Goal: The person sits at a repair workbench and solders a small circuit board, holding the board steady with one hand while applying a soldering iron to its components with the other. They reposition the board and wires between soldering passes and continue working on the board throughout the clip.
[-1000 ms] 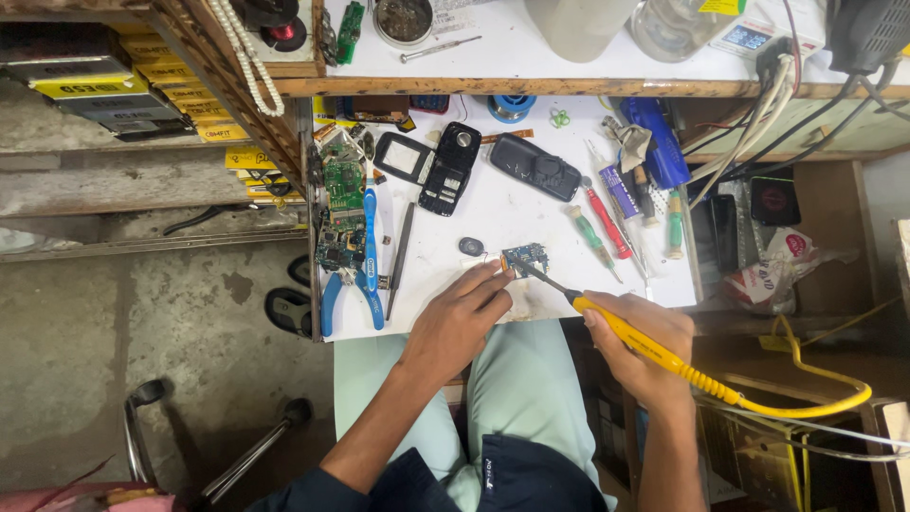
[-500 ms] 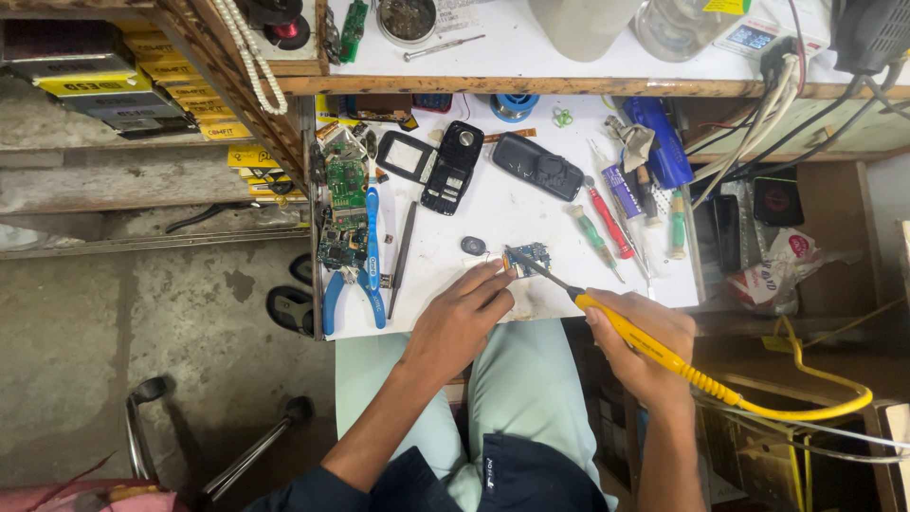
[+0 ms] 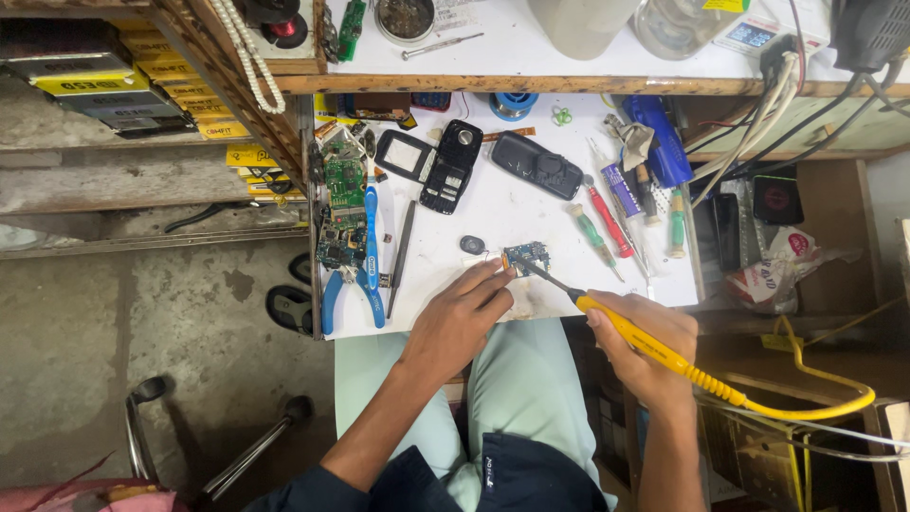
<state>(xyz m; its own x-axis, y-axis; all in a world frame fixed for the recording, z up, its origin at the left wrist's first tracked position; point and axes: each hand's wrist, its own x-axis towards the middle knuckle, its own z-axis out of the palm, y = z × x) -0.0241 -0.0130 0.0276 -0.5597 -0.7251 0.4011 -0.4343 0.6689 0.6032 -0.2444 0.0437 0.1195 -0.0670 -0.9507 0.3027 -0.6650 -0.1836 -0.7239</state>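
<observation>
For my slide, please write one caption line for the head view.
Left hand steadies a small circuit board on the white worktop while the right hand applies a yellow soldering iron.

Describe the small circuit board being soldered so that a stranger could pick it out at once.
On the white worktop, look near the front edge, where the left hand and the tip of the yellow soldering iron in the right hand meet. The small board lies there, bluish and much smaller than the green boards at the left edge; a dark oval part sits just left of it.
</observation>
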